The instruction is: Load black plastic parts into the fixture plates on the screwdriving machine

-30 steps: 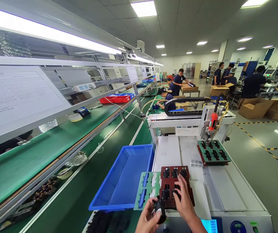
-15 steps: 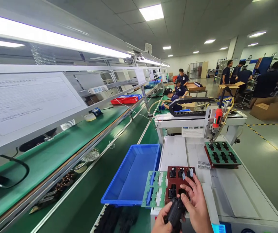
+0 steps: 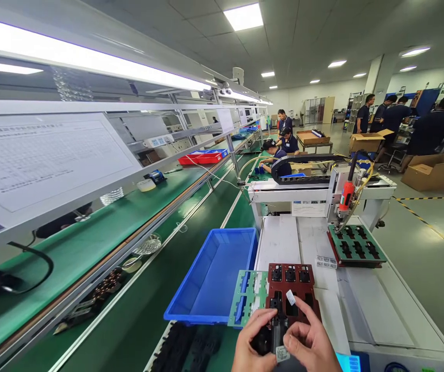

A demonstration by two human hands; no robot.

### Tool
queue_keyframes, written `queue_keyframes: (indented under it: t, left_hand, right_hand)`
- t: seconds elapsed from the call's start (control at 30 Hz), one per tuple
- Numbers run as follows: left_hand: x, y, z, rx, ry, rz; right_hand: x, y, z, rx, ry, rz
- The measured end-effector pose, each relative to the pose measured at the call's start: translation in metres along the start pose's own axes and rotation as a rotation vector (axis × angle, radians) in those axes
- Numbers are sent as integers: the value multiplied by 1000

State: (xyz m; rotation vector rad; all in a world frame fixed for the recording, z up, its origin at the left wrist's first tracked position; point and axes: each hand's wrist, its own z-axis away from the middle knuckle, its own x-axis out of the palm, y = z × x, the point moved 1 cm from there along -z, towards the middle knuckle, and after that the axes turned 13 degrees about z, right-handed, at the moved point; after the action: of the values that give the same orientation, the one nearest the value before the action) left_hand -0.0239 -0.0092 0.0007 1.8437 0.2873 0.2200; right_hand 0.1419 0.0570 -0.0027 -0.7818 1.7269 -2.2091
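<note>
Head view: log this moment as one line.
left hand: holding black cylindrical plastic-looking part | right hand: at same part, small white rectangular label on index fingertip | dark-red rectangular fixture: beyond hands

At the left, a printed sheet (image 3: 51,160) is mounted beneath a lit lamp strip (image 3: 90,54), and a power strip (image 3: 158,141) is fixed farther along. A red bin (image 3: 200,158) is set on the green bench (image 3: 128,213). Beyond, three co-workers (image 3: 282,161) in dark shirts are seen along the line; others are gathered at the far right. Open cartons (image 3: 423,173) are placed on the floor (image 3: 419,268), which is marked with striped tape (image 3: 431,198).
</note>
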Motion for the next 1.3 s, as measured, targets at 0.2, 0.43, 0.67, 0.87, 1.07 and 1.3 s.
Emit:
queue_keyframes:
  t: [0.2,0.43,0.67,0.87,1.07,1.3]
  left_hand:
    - [3,-6,7,14,23,-37]
    - [5,-4,9,-13,11,-39]
    - [6,2,9,-12,3,-59]
    - [3,-5,10,-35,32,-53]
    - [-2,-8,11,26,35,-61]
    - [-14,-27,14,-10,75,-168]
  right_hand:
    - [5,0,2,-30,165,35]
    - [7,-2,7,-27,155,92]
    - [8,0,7,-75,207,163]
    - [10,11,16,-153,391,385]
    - [7,25,11,-178,312,418]
    - [10,50,-22,-177,169,531]
